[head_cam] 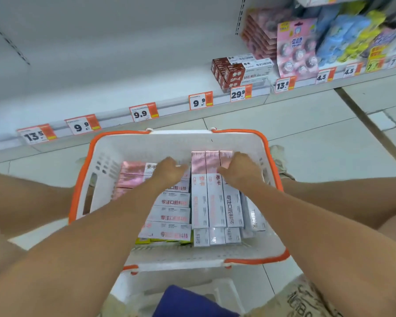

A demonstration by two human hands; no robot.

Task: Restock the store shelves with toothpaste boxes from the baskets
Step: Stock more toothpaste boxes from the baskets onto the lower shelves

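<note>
**Ana:** Head view puts the white basket (215,252) with its orange rim at the centre of the frame, sitting on the floor in front of the low shelf (124,83). Both hands are down among the toothpaste boxes (199,202).

**Ben:** Are they holding anything?

**Ana:** The right hand (240,171) has its fingers curled over the far ends of the upright pink-topped boxes, so I'd call that grasping a bunch. The left hand (169,171) is curled over the flat-lying stack to the left of them; whether it truly grips a box or only rests there, I cannot tell.

**Ben:** How should the lift go?

**Ana:** My guess: squeeze the bunch from both sides so none slips out, then raise it straight up past the rim before swinging toward the shelf. Those cartons look light and slick, and a loose one could slide out.

**Ben:** Room to set them down?

**Ana:** Plenty. The shelf is bare across the upper left and upper middle, above the 9.9 price tags (143,112). Brown and white boxes (236,72) already stand at upper right by the 29.9 tag. The basket's far wall and the shelf's front lip with its tags are the edges to clear.
</note>
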